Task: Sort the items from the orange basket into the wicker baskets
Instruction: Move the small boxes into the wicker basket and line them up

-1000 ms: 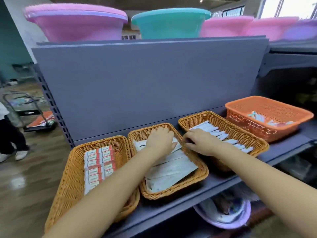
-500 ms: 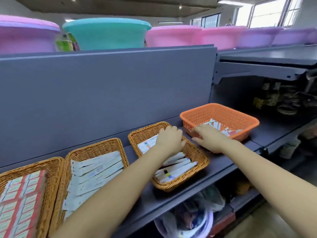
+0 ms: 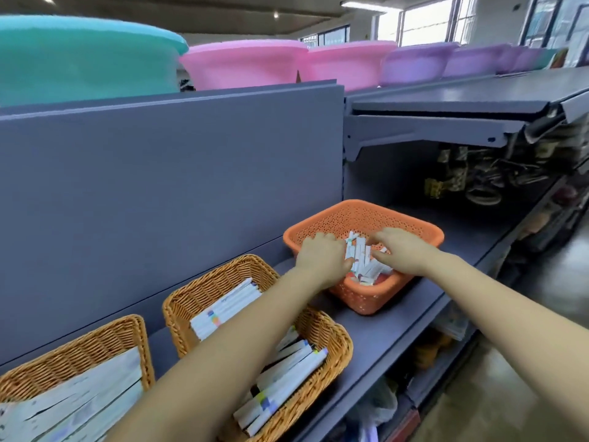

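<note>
Both hands inside the perforated orange plastic basket (image 3: 414,229) on the grey shelf. White paper packets (image 3: 361,260) lie between them, long axes mostly away from me. Left hand (image 3: 322,258) curls over them; right hand (image 3: 403,252) touches; grip unclear. Wicker baskets (image 3: 197,293) lie leftward, left hand nearer

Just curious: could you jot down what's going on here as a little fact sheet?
Place: grey shop shelf
Left hand: inside orange basket, on the white packets
Right hand: also in the orange basket, fingers curled at the packets
Grip: unclear for both hands
Wicker baskets: near one holds long white packets; left one holds flat white ones
</note>
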Available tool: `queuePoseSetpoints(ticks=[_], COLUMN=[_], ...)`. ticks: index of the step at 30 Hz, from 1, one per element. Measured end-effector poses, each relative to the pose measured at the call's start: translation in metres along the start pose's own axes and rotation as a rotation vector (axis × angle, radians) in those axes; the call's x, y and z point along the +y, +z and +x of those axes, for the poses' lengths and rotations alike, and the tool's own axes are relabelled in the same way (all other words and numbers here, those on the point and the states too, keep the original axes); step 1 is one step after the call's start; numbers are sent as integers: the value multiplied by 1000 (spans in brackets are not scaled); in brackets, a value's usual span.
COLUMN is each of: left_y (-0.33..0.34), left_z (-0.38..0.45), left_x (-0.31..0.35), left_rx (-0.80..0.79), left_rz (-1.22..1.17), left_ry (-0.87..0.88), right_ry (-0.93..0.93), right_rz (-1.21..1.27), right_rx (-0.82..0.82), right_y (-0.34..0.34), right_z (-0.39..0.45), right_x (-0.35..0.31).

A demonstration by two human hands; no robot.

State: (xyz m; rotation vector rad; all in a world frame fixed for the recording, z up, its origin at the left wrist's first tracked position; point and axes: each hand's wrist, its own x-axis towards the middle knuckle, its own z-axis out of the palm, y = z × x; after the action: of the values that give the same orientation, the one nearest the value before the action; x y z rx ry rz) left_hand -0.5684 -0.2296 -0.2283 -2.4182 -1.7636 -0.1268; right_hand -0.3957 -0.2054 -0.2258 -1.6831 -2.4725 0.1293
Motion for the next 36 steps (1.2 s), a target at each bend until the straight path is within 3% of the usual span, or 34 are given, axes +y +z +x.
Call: queuePoseSetpoints(ticks=[8,19,23,26,31,36], left_y=[16,21,19,20,15,0], left_z=[54,84,81,84,80,63], left_x=[18,58,70,79,76,55], left_rx=[-160,-411,-491,-519,-501,-261], left_rz=[-51,-301,-445,-409,-527,-748], left_ry=[-31,-126,-147,-158,-241,-396], right_ry=[-91,-322,-377,-405,-426,-448], right_rz=[-122,-206,-221,-212,-79,201], right_rx=[-271,-585,-626,-622,-636,-499], right_y=[-4,-13,-11,-12,-19,-30], right_z=[42,85,86,86,89,90], right_x=[45,87,90,90,95,97])
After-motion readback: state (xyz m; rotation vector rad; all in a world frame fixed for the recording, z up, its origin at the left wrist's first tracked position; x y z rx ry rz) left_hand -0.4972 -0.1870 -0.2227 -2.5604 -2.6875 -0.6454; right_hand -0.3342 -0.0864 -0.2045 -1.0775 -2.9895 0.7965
